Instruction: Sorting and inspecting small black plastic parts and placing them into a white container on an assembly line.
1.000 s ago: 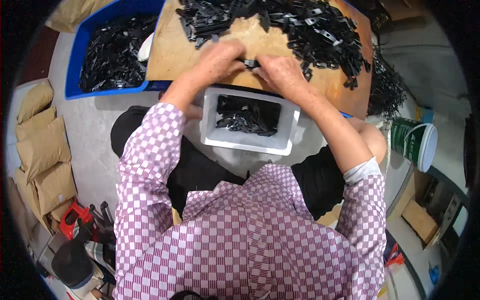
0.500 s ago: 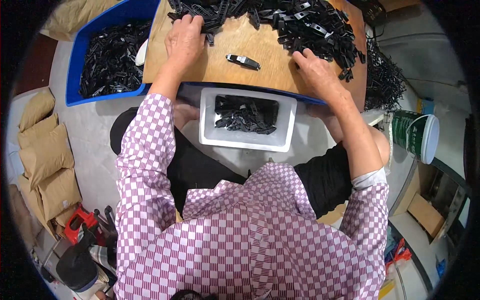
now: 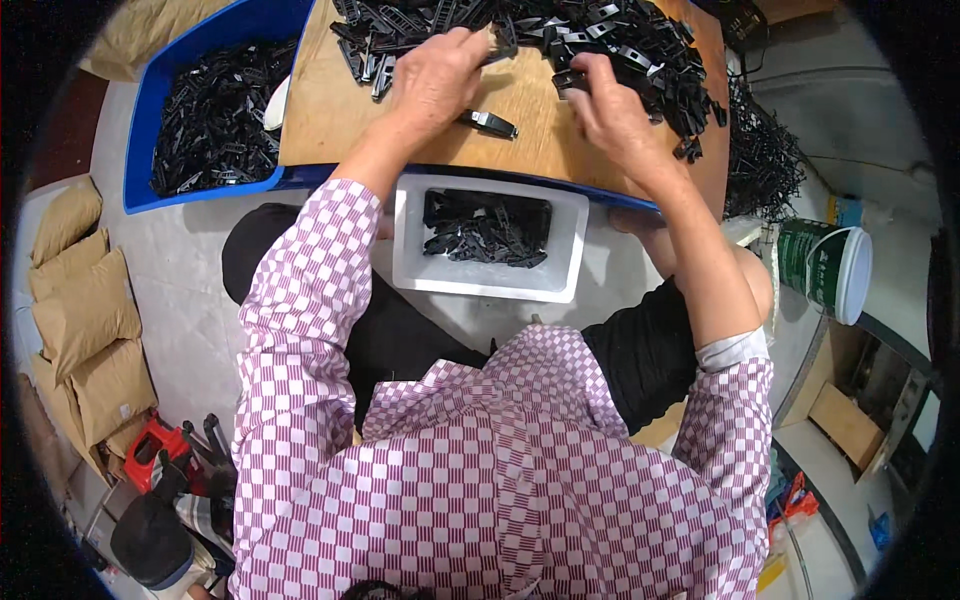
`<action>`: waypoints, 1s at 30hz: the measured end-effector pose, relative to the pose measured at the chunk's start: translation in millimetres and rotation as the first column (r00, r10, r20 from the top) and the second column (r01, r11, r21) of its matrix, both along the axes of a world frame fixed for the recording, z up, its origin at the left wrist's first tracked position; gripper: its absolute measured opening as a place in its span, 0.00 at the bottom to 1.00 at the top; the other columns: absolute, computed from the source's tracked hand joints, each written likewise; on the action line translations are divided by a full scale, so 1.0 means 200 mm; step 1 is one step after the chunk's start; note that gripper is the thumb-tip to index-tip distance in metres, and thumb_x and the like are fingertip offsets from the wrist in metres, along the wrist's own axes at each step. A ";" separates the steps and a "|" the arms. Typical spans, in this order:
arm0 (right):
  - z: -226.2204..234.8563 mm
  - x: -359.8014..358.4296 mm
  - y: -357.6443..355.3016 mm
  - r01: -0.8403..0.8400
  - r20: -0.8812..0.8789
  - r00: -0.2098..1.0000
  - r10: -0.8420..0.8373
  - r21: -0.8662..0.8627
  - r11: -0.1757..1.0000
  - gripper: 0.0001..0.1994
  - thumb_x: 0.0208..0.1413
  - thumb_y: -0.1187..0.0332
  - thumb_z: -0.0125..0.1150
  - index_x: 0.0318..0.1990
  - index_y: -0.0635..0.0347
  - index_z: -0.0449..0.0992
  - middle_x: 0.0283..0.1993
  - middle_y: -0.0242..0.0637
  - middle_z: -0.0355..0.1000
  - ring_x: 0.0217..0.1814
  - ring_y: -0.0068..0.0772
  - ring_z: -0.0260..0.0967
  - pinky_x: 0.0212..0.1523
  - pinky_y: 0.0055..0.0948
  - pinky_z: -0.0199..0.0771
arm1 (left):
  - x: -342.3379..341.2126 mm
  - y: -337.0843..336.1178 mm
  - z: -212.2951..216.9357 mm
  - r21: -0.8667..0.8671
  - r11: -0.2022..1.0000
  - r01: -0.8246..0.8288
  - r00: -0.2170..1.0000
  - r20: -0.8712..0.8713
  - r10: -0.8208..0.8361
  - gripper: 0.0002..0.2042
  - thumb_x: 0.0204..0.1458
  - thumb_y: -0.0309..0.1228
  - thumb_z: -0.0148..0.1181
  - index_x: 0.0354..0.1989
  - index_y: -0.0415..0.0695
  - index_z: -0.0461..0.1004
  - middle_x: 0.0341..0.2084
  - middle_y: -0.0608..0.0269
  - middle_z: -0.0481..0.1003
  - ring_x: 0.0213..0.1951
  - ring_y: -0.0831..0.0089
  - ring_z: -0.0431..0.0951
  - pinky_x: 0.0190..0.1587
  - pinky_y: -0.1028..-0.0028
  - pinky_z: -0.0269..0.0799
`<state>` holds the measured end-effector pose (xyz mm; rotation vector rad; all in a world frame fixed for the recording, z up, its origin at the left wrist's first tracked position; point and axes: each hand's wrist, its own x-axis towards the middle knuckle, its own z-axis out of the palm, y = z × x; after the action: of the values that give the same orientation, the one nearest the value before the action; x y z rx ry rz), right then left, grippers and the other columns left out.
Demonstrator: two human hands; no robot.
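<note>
My left hand (image 3: 437,82) is over the middle of the wooden board (image 3: 540,150), its fingers closed on a small black plastic part (image 3: 503,42) at the edge of the pile. To its right, my right hand (image 3: 612,112) pinches another black plastic part (image 3: 568,80) between thumb and fingers; this hand is slightly blurred. A single black-and-silver clip-like piece (image 3: 490,124) lies on the bare wood, its left end hidden by my left hand. Loose black parts (image 3: 625,50) with some silvery pieces are heaped along the far side of the board.
Below the board's near edge stands a white foam box (image 3: 480,283) holding black pieces. A blue bin (image 3: 140,150) full of black parts is at the left. On the right are black sprue-like scraps (image 3: 765,150) and a green bucket (image 3: 815,265). Brown packages (image 3: 85,310) are stacked far left.
My left hand has moved right from the left heap to mid-board, covering the lone piece's end. My right hand has shifted left and slightly away from me, now with a part in its fingers.
</note>
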<state>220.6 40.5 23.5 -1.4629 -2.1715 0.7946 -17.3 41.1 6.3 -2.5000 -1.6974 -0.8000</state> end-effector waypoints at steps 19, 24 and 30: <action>-0.08 -0.03 -0.10 -0.238 0.154 0.959 0.238 -0.018 0.971 0.10 0.57 0.67 0.61 0.42 0.62 0.73 0.35 0.44 0.72 0.39 0.50 0.73 0.40 0.40 0.74 | 0.00 -0.19 -0.01 -0.184 0.970 0.159 0.987 0.003 -0.161 0.09 0.50 0.31 0.64 0.37 0.44 0.74 0.36 0.60 0.73 0.42 0.56 0.77 0.41 0.61 0.76; -0.03 -0.02 -0.13 -0.415 0.337 0.883 0.328 0.231 0.880 0.11 0.53 0.70 0.64 0.42 0.60 0.72 0.39 0.41 0.70 0.41 0.48 0.73 0.38 0.42 0.75 | -0.03 -0.19 -0.02 -0.317 0.947 0.049 0.995 -0.065 -0.073 0.09 0.51 0.32 0.63 0.39 0.45 0.73 0.36 0.59 0.73 0.39 0.56 0.79 0.39 0.61 0.76; -0.02 -0.01 -0.13 -0.414 0.329 0.881 0.340 0.192 0.890 0.11 0.52 0.72 0.64 0.41 0.61 0.71 0.41 0.41 0.68 0.41 0.47 0.73 0.37 0.42 0.75 | 0.01 -0.20 -0.01 -0.207 0.967 0.151 0.988 0.067 -0.140 0.10 0.52 0.28 0.61 0.41 0.46 0.71 0.35 0.58 0.71 0.37 0.54 0.78 0.37 0.59 0.75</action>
<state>219.3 15.2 19.3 -1.0866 -2.7184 0.4055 -14.6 1.5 4.5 -2.7967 -1.7153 -0.7357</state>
